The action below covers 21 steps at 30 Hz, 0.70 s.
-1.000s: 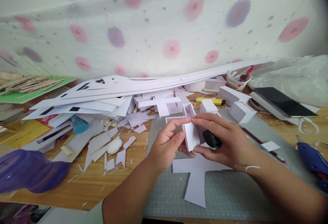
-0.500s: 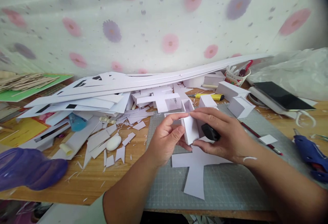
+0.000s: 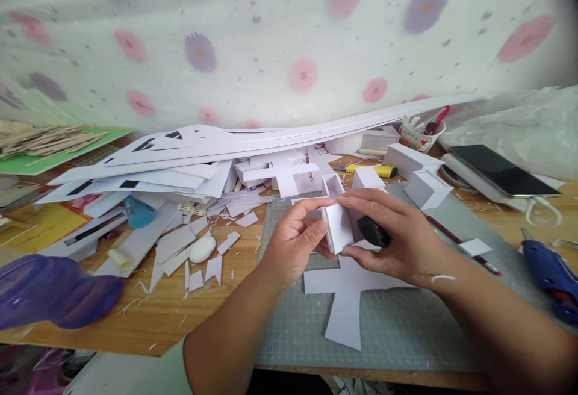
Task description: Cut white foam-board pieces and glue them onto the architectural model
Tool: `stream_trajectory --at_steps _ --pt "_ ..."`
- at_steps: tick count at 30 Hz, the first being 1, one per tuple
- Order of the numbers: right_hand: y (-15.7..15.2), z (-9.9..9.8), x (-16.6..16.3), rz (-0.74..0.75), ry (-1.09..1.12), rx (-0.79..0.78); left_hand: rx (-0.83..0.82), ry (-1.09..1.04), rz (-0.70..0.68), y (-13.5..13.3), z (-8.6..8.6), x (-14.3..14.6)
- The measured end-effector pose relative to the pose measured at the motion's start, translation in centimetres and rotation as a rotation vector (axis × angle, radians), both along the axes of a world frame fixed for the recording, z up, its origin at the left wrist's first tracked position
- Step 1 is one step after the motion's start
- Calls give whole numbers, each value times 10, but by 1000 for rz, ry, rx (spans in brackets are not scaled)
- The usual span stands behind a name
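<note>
Both hands grip a small white cardboard box (image 3: 339, 230) above the cutting mat. My left hand (image 3: 295, 241) pinches its left side, thumb on the near face and index finger along the top. At the box's right edge, my right hand (image 3: 392, 232) has its fingers on the upper corner and its thumb at the bottom. A black tool end (image 3: 373, 232), perhaps a handle, sticks out of the right palm; the rest of it is hidden. Beneath the hands lies a flat cross-shaped white card (image 3: 345, 311). An open white box (image 3: 333, 185) stands just behind.
Under the work is a grey-green cutting mat (image 3: 406, 329). To the right are white boxes (image 3: 427, 189), a pencil (image 3: 445, 229), a blue glue gun (image 3: 548, 274) and a phone (image 3: 506, 169). Behind lies a yellow cutter (image 3: 372, 170). Card scraps (image 3: 178, 244) litter the left.
Both hands keep their hold on the box with almost no movement. The whole view has shifted very slightly.
</note>
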State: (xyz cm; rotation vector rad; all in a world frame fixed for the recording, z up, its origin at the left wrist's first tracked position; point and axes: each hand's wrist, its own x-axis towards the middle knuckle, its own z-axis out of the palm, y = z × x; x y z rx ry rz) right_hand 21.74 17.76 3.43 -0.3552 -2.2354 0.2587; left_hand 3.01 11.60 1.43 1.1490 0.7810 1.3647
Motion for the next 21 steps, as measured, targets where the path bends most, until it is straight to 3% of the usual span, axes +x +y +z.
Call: stream_trajectory --at_steps 21 --pt "-4 -4 -1 -126 -68 61 -26 -42 28 1 0 2"
